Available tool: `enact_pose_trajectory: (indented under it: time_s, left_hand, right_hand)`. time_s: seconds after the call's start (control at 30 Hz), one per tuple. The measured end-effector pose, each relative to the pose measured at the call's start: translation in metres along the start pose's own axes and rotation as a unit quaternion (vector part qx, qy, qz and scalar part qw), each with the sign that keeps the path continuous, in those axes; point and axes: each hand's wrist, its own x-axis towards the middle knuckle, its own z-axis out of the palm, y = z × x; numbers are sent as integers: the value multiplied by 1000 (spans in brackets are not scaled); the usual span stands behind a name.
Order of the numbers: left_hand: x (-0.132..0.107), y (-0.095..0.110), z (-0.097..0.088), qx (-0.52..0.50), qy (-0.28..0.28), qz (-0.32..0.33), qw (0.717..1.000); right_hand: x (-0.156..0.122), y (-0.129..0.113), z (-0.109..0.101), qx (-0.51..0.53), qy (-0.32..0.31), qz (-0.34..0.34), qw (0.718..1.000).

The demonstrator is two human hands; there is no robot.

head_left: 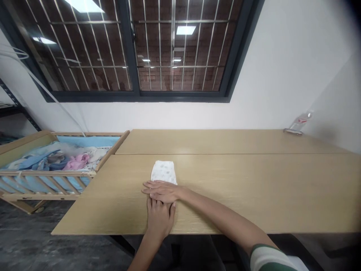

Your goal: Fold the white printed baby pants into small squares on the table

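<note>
A small white folded cloth (164,171) with a faint print lies on the wooden table (254,188), near its front left. My right hand (161,190) lies flat across the cloth's near end, fingers stretched out and pointing left. My left hand (159,217) lies flat on the table just below it, fingers pointing away from me and tucked under the right hand. Both hands press down; the near part of the cloth is hidden beneath them.
A wooden crib (56,165) with blue bedding and a heap of pink and blue clothes stands left of the table. A plastic bottle (300,122) lies at the table's far right corner by the white wall. A barred window (135,49) is ahead.
</note>
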Motion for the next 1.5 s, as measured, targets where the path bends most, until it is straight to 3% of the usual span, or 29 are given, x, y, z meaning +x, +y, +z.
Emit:
enact_pose_trajectory:
  time_s: [0.2, 0.37, 0.5, 0.67, 0.97, 1.13, 1.27, 1.37, 1.5]
  left_hand:
    - [3, 9, -15, 10, 24, -16, 1000]
    - [3, 7, -10, 9, 27, -19, 999]
    - [2, 5, -7, 3, 23, -20, 1000]
    - [2, 6, -8, -3, 26, -22, 999]
    - [3, 6, -9, 0, 14, -22, 1000]
    - [3, 6, -10, -3, 10, -22, 1000]
    - [3, 3, -8, -7, 14, -15, 1000]
    - [7, -14, -9, -26, -2, -6, 1000]
    - [22, -57, -12, -84, -47, 22, 995]
  right_hand:
    - [4, 29, -15, -48, 5, 46, 998]
    - [14, 64, -25, -104, 8, 62, 993]
    - [24, 94, -33, -106, 60, 68, 990]
    - [30, 109, -40, -116, 77, 81, 987]
    - [28, 94, -36, -155, 91, 100, 979]
    - [15, 71, -24, -216, 183, 61, 957]
    - [-10, 44, -14, -218, 249, 76, 941]
    - [-37, 25, -9, -186, 244, 85, 948]
    - [-76, 11, -5, -150, 205, 104, 962]
